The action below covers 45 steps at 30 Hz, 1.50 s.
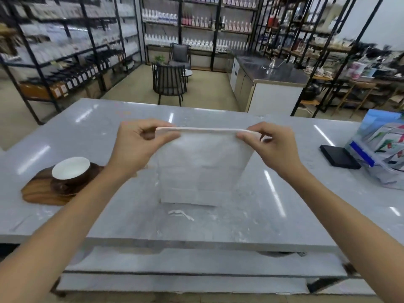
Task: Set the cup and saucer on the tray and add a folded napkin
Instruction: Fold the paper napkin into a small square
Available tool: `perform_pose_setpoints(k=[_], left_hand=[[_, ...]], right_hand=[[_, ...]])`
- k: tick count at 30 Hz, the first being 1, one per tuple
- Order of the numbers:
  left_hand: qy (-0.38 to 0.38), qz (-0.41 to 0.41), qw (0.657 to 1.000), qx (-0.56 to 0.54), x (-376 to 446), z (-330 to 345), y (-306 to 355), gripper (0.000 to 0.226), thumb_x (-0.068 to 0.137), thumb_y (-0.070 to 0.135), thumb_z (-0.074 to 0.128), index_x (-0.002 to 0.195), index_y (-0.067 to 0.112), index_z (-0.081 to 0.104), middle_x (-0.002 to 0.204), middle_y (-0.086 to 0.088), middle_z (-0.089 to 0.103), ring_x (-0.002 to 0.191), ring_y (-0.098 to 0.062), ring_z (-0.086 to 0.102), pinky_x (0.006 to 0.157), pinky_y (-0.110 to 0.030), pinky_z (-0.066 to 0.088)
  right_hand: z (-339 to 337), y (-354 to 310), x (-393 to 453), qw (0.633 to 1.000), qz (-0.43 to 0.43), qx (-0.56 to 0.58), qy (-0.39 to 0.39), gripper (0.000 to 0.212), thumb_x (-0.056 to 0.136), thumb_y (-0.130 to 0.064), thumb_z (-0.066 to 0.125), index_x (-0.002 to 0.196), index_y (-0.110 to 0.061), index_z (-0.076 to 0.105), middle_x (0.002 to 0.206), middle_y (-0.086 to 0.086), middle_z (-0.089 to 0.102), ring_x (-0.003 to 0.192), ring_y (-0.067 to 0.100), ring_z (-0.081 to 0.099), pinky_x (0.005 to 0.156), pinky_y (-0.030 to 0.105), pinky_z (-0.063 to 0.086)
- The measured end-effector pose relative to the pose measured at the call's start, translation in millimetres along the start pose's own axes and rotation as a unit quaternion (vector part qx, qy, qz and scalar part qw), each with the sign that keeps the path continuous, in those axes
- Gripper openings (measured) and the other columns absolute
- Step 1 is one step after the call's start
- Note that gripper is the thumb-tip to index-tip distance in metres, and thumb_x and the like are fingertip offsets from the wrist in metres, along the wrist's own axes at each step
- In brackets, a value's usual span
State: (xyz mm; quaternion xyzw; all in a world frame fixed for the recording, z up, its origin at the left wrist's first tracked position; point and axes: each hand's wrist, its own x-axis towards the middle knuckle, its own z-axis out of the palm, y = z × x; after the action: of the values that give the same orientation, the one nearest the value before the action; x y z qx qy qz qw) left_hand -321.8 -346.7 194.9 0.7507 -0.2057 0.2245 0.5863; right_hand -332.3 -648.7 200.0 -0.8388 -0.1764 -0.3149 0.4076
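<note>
A white napkin (202, 167) hangs above the grey marble counter, held up by its top edge. My left hand (136, 147) pinches the napkin's top left corner and my right hand (273, 147) pinches the top right corner. The napkin's lower edge reaches down near the counter top. To the left, a wooden tray (39, 193) lies on the counter. On it stands a brown cup (71, 171) with a white inside, sitting on a dark saucer (61, 189). My left forearm passes just right of the tray.
A black flat box (340, 159) and a clear bin of packets (380, 156) sit at the counter's right end. A small white scrap (180, 214) lies on the counter (218, 224) near its front edge. Chairs, shelves and a steel counter stand beyond.
</note>
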Motion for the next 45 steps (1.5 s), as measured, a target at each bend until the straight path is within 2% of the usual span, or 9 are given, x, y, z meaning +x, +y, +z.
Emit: perform_pose_setpoints(k=[2, 6, 12, 18, 21, 30, 35, 38, 45], left_hand=[[0.013, 0.023, 0.999, -0.028, 23.8, -11.0, 16.2, 0.012, 0.082, 0.018, 0.082, 0.09, 0.027, 0.079, 0.081, 0.021, 0.078, 0.076, 0.004, 0.071, 0.07, -0.013, 0.055], [0.029, 0.05, 0.996, -0.063, 64.1, -29.7, 45.5, 0.008, 0.086, 0.02, 0.079, 0.092, 0.024, 0.08, 0.081, 0.013, 0.08, 0.073, -0.003, 0.072, 0.063, -0.019, 0.058], [0.015, -0.036, 0.995, -0.093, 123.5, -36.2, 35.1, 0.011, 0.082, 0.031, 0.082, 0.087, 0.021, 0.082, 0.084, -0.002, 0.081, 0.071, -0.018, 0.077, 0.056, -0.032, 0.061], [-0.095, -0.158, 0.982, -0.047, 158.9, -25.4, -60.5, 0.01, 0.089, 0.023, 0.075, 0.083, 0.022, 0.083, 0.089, -0.001, 0.081, 0.082, -0.015, 0.078, 0.067, -0.022, 0.06], [-0.15, -0.204, 0.967, 0.004, 158.6, -8.2, -127.5, 0.008, 0.088, 0.025, 0.077, 0.084, 0.021, 0.082, 0.091, 0.002, 0.081, 0.086, -0.013, 0.077, 0.067, -0.018, 0.059], [-0.23, -0.252, 0.936, 0.084, 169.7, 43.9, -252.4, 0.007, 0.08, 0.024, 0.085, 0.086, 0.024, 0.082, 0.091, 0.001, 0.079, 0.087, -0.016, 0.075, 0.073, -0.027, 0.063], [-0.23, -0.173, 0.95, 0.124, 157.8, 41.7, -248.3, 0.01, 0.082, 0.029, 0.083, 0.09, 0.024, 0.083, 0.078, 0.022, 0.077, 0.07, 0.006, 0.069, 0.065, -0.011, 0.051], [-0.227, -0.136, 0.956, 0.128, 129.2, 26.3, -218.9, 0.002, 0.084, 0.031, 0.081, 0.085, 0.031, 0.081, 0.072, 0.029, 0.073, 0.055, 0.002, 0.066, 0.055, -0.005, 0.043], [-0.159, -0.15, 0.971, 0.098, 41.5, 12.4, -164.4, 0.008, 0.084, 0.013, 0.081, 0.088, 0.02, 0.081, 0.07, 0.001, 0.078, 0.068, -0.012, 0.076, 0.069, -0.022, 0.058]], right_hand=[[-6.4, -15.7, 22.3, 0.997, 0.004, 0.069, 0.02, 0.012, 0.085, -0.037, 0.08, 0.078, -0.028, 0.076, 0.074, -0.016, 0.073, 0.071, 0.016, 0.067, 0.056, 0.034, 0.049], [-17.6, -44.6, 63.2, 0.979, -0.027, 0.189, 0.077, 0.007, 0.086, -0.03, 0.079, 0.08, -0.028, 0.076, 0.065, -0.02, 0.07, 0.057, -0.004, 0.059, 0.053, 0.013, 0.044], [-5.3, -44.4, 114.7, 0.972, 0.014, 0.219, 0.082, 0.017, 0.085, -0.035, 0.081, 0.082, -0.018, 0.078, 0.066, -0.011, 0.073, 0.06, 0.003, 0.065, 0.051, 0.017, 0.048], [43.6, 37.1, 131.5, 0.984, 0.114, 0.137, -0.003, 0.029, 0.085, -0.042, 0.081, 0.083, -0.013, 0.078, 0.07, 0.012, 0.071, 0.061, 0.015, 0.058, 0.056, 0.029, 0.045], [71.0, 91.7, 122.8, 0.98, 0.173, 0.078, -0.065, 0.022, 0.082, -0.044, 0.082, 0.078, -0.022, 0.079, 0.062, -0.009, 0.067, 0.054, 0.006, 0.056, 0.053, 0.021, 0.046], [122.3, 200.7, 122.0, 0.935, 0.289, -0.02, -0.204, 0.007, 0.088, -0.022, 0.08, 0.086, -0.017, 0.076, 0.06, -0.012, 0.073, 0.061, 0.004, 0.072, 0.051, 0.018, 0.054], [116.4, 202.9, 117.2, 0.939, 0.251, -0.041, -0.232, 0.005, 0.093, -0.019, 0.076, 0.088, -0.017, 0.076, 0.074, 0.001, 0.077, 0.073, 0.016, 0.075, 0.066, 0.021, 0.062], [93.7, 183.4, 98.6, 0.942, 0.226, -0.031, -0.245, 0.005, 0.094, -0.022, 0.074, 0.09, -0.019, 0.077, 0.079, 0.003, 0.079, 0.077, 0.019, 0.077, 0.07, 0.027, 0.064], [56.4, 131.8, 19.1, 0.963, 0.134, -0.05, -0.226, 0.012, 0.093, -0.021, 0.073, 0.1, -0.015, 0.079, 0.091, -0.007, 0.078, 0.075, 0.004, 0.075, 0.067, 0.017, 0.059]])
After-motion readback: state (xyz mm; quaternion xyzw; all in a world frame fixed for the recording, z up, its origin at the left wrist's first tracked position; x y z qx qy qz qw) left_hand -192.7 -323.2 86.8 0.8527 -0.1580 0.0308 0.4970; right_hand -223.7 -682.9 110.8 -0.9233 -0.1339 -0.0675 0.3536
